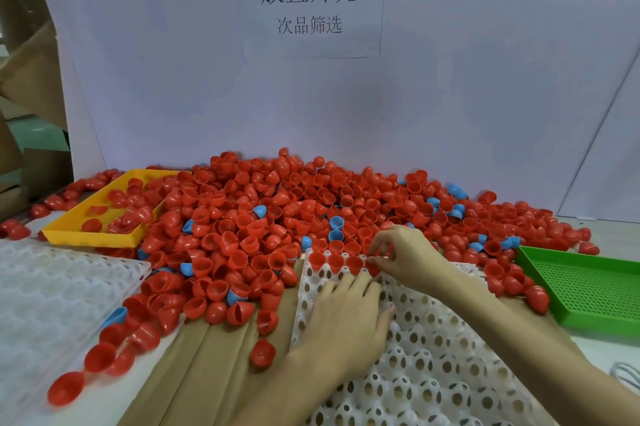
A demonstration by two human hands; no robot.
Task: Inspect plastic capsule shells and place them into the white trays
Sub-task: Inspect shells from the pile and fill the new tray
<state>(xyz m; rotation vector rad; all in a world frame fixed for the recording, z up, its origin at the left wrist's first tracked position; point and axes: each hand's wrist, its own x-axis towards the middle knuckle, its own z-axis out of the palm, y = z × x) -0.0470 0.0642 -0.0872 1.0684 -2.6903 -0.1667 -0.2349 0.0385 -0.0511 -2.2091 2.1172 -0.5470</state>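
On the white tray (433, 356), my right hand (405, 256) pinches a red shell (372, 268) that could tip sideways if dropped crooked, my left hand (346, 318) flat.

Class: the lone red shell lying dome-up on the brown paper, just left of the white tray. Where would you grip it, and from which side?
Probably from above. The red shell lies rim-down on the brown paper, so its rim cannot be pinched. Close thumb and fingers across the dome's widest part, low on its sides. Nothing crowds it: the white tray and left hand lie to its right.

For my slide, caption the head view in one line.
Right hand sets a red shell into the white tray; left hand steadies it.
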